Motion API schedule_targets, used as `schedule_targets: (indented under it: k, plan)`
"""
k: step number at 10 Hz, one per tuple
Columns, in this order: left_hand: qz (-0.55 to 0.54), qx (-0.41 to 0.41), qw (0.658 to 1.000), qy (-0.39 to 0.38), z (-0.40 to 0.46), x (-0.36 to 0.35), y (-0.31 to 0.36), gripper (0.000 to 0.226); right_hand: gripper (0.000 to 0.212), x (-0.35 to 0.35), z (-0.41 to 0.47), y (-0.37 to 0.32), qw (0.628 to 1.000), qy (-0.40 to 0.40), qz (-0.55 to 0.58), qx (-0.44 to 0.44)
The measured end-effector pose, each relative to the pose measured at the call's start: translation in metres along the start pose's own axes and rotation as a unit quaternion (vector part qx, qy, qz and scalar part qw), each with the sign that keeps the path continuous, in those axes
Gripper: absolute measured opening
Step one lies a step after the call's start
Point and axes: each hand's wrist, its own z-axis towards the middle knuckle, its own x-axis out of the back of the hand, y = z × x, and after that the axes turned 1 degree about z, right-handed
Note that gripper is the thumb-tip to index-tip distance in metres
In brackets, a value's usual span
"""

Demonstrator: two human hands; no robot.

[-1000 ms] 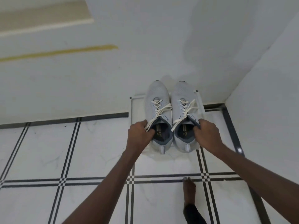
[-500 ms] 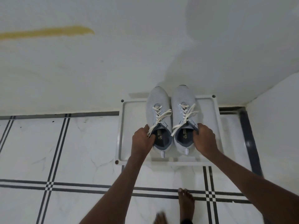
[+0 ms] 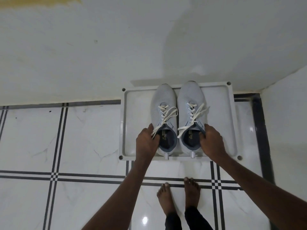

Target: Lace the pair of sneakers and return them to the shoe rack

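my left hand (image 3: pixel 147 141) grips the collar of the left sneaker (image 3: pixel 164 118), fingers curled over its outer edge, with a loose lace end lying across my knuckles. my right hand (image 3: pixel 211 141) clasps the collar of the right sneaker (image 3: pixel 191 115) the same way, thumb tucked inside the opening. both pale grey sneakers sit side by side, touching, toes toward the white wall (image 3: pixel 132 47), on the grey tray-like top of the shoe rack (image 3: pixel 230 123). their cream laces (image 3: pixel 167 113) are threaded but hang untied. my bare feet (image 3: pixel 179 198) stand on the white tiled floor (image 3: pixel 83 138) just in front of the rack.
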Motion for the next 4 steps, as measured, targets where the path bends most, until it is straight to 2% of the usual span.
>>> schedule_targets:
  k: [2, 3, 4]
  plan:
    - [-0.025, 0.011, 1.000, -0.013, -0.002, 0.001, 0.001, 0.023, 0.016, 0.005, 0.001, -0.005, 1.000, -0.027, 0.005, -0.009]
    - [-0.002, 0.003, 1.000, -0.011, -0.005, 0.008, 0.007, 0.046, 0.022, 0.011, -0.001, -0.005, 0.999, -0.042, 0.009, -0.011]
    - [0.017, -0.035, 0.999, 0.023, -0.003, 0.031, 0.028, 0.061, 0.033, 0.026, -0.002, -0.022, 1.000, -0.016, 0.009, -0.014]
